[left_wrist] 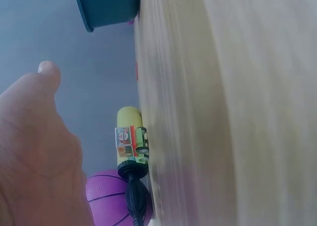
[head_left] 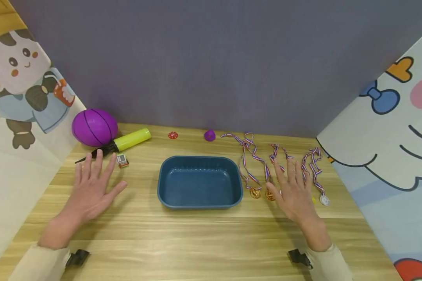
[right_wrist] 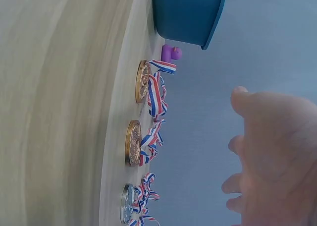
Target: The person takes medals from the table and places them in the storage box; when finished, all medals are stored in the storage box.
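My left hand [head_left: 91, 191] is spread above the left part of the table, holding nothing. Nearest to it are a small toy truck [head_left: 122, 160] and a hand pump [head_left: 131, 139] with a yellow barrel and black end. A purple ball [head_left: 95, 127] sits behind them. On the right, my right hand [head_left: 295, 193] hovers with fingers extended over medals on striped ribbons, partly hiding them. Two gold medals [right_wrist: 133, 142] and a silver medal [head_left: 324, 200] show. Between the hands stands a dark blue plastic basin [head_left: 200, 207] with nothing in it.
Behind the basin lie a red poker chip [head_left: 173, 135] and a small purple toy [head_left: 210, 135]. A grey partition [head_left: 211, 70] closes off the back of the wooden table [head_left: 183, 246]. Printed cartoon panels flank both sides.
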Demonstrator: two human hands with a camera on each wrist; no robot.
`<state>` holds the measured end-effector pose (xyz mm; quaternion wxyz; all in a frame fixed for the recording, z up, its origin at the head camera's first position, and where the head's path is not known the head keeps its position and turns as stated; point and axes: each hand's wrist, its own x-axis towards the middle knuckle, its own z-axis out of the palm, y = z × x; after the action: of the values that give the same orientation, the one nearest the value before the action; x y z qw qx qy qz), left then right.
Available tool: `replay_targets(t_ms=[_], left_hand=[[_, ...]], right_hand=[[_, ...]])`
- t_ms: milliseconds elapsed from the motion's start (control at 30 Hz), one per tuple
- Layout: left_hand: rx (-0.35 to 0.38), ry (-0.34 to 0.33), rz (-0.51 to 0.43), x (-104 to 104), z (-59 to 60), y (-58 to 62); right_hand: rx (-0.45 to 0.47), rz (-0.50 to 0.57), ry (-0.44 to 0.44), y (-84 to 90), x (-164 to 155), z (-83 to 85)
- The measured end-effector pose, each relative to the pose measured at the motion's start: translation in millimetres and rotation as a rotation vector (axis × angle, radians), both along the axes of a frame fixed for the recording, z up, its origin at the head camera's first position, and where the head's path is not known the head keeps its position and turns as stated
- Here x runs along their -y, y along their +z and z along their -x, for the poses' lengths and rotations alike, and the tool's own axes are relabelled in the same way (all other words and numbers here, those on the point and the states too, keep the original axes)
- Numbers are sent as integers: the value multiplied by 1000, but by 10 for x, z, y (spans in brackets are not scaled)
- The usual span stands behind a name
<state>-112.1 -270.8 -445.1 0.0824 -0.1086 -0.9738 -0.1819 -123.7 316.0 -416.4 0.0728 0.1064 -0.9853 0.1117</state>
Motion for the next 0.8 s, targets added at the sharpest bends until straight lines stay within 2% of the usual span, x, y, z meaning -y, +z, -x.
replay_targets(t_ms=[200,300,500,633,800], left_hand=[[-7,1,-34,-39,-19,13],[-9,11,-87,-54,-44,7],[-54,24,-265,-207,-95,21],[-87,-24,-379,-379,-115,7],[-46,-68,-500,-580,-155,-28]], right_hand=[[-20,6,4,-18,27,-11],[-48,17,3,-20,51,-21],[-184,58,-32,-87,133,-47],[-246,133,-49,-157,203,-66],[-286,254,-64,-222,274,-92]])
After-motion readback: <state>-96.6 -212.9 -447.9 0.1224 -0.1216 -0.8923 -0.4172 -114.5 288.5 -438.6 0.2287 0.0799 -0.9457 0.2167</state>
